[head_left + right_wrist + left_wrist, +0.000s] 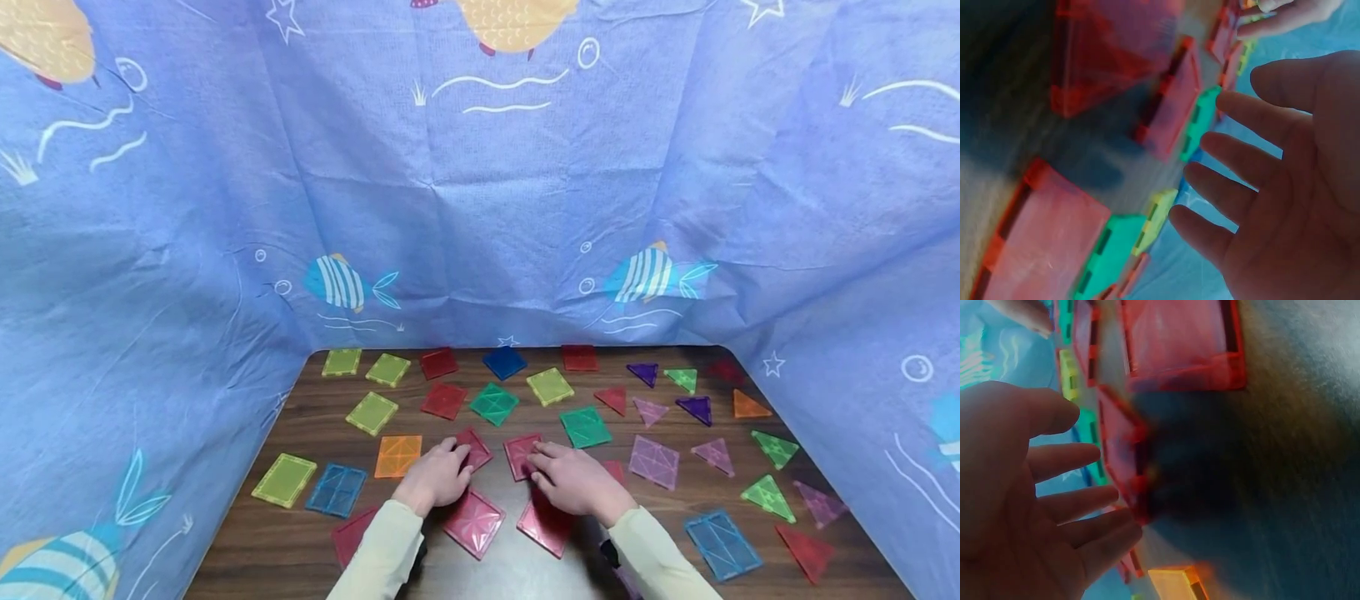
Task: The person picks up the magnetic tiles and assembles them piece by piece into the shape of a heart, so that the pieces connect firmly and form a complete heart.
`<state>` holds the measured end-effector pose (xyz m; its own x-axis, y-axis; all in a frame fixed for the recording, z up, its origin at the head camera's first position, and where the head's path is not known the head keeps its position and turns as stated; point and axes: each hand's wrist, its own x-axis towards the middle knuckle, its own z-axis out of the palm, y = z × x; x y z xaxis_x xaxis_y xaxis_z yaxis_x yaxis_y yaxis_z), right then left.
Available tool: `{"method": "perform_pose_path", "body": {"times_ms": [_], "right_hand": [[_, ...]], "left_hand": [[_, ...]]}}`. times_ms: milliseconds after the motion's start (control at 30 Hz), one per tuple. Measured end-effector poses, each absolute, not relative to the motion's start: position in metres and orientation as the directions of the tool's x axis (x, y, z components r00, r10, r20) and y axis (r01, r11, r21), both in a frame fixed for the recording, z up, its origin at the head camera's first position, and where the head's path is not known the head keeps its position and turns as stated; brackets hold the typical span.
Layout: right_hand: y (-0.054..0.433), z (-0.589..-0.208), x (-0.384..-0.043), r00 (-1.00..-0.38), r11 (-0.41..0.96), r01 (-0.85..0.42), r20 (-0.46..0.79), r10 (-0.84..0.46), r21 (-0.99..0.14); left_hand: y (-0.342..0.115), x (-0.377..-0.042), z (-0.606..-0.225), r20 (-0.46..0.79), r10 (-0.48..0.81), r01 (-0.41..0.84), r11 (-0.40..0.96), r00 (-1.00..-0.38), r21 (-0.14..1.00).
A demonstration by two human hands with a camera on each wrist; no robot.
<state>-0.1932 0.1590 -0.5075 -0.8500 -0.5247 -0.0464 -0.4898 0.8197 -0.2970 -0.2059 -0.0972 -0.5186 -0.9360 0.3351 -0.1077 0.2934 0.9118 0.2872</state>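
Several translucent red square magnetic tiles lie flat around my two hands. My left hand (pixel 438 475) reaches over a red tile (pixel 477 450), its fingertips at the tile's left side. In the left wrist view its fingers (pixel 1066 465) are loosely extended, holding nothing. Mirroring it, my right hand (pixel 573 483) is at another red tile (pixel 517 454), with fingertips over the right edge. Its fingers (pixel 1235 150) are spread and relaxed in the right wrist view. Whether either hand touches a tile I cannot tell. Nearer me lie a red tile (pixel 474 527) and a red tile (pixel 543 529) partly beneath the right hand.
On the brown wooden table (pixel 292 542) are yellow tiles (pixel 285 480), an orange tile (pixel 398 457), blue tiles (pixel 722 544) and green tiles (pixel 586 427). Triangular tiles (pixel 768 497) spread across the right side. A blue fish-patterned cloth (pixel 480 208) encloses the back and sides.
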Motion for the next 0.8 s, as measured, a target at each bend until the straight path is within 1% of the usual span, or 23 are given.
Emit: {"method": "perform_pose_path", "body": {"times_ms": [167,400,633,800], "right_hand": [[0.153,-0.518,-0.193,-0.85,0.835,-0.466,-0.115,-0.515,-0.294],[0.148,-0.521,-0.194,-0.874,0.883,-0.393,-0.193,-0.445,-0.258],[0.148,-0.522,-0.194,-0.895,0.905,-0.343,-0.205,-0.396,-0.25],[0.148,-0.524,-0.196,-0.91,0.914,-0.322,-0.184,-0.37,-0.247]], "left_hand": [[-0.093,-0.207,-0.523,-0.105,0.348,0.312,0.915,-0.932,0.257],[-0.094,-0.211,-0.525,-0.083,0.39,0.361,0.901,-0.917,0.24],[-0.096,-0.217,-0.523,-0.105,0.44,0.405,0.879,-0.892,0.251],[-0.096,-0.22,-0.523,-0.101,0.484,0.447,0.856,-0.869,0.261]]}}
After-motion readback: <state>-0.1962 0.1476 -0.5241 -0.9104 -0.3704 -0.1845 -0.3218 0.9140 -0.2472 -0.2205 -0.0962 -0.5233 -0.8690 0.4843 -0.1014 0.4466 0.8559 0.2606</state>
